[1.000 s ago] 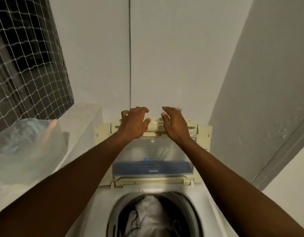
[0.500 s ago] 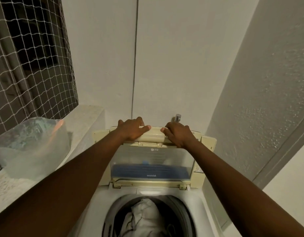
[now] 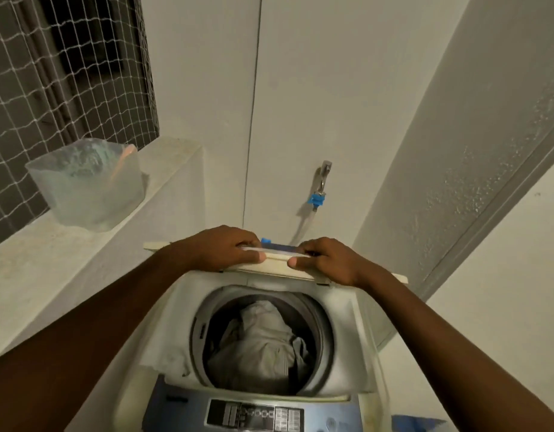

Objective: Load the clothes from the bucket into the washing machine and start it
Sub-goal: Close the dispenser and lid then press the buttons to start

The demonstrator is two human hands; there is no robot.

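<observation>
A white top-loading washing machine [image 3: 341, 366] stands below me with its round drum open. Light grey clothes [image 3: 263, 341] lie heaped inside the drum. The folding lid [image 3: 275, 263] is raised at the back of the opening and seen nearly edge-on. My left hand [image 3: 225, 249] grips the lid's top edge on the left, thumb under it. My right hand [image 3: 325, 260] grips the same edge on the right. A blue-grey control panel [image 3: 257, 414] with a display runs along the machine's front. No bucket is in view.
A translucent plastic container [image 3: 88, 185] sits on the concrete ledge [image 3: 51, 269] at the left, below a netted window [image 3: 60, 73]. A tap with a blue hose fitting [image 3: 319, 188] sticks out of the wall behind the machine. A wall closes in on the right.
Both hands have pulled the lid's top edge forward and down, so the lid now tilts over the drum's back. My view has dropped, bringing the control panel and tap into sight.
</observation>
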